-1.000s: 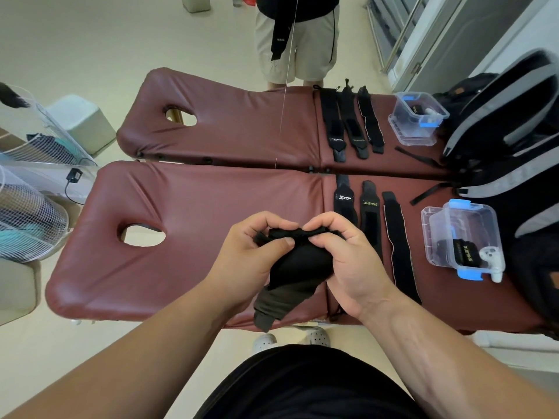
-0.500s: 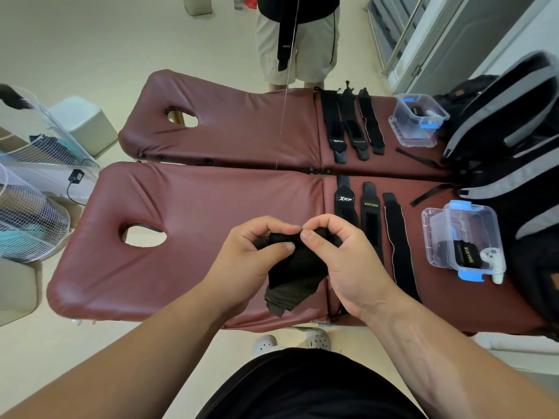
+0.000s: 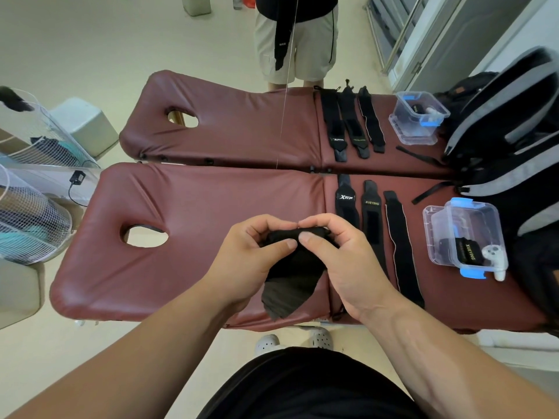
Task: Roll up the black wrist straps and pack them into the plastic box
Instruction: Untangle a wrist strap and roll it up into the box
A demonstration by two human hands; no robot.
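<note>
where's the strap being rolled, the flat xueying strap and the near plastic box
strap being rolled [image 3: 287, 279], head view, on its loose hanging tail
xueying strap [image 3: 372, 220], head view, on the dark patch below the logo
plastic box [image 3: 479, 217], head view, on its clear far wall

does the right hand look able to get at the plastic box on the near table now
Likely yes, but not freely: the right hand pinches the half-rolled strap with the left hand. The plastic box sits to its right on the same table, with only flat straps lying between.
</note>
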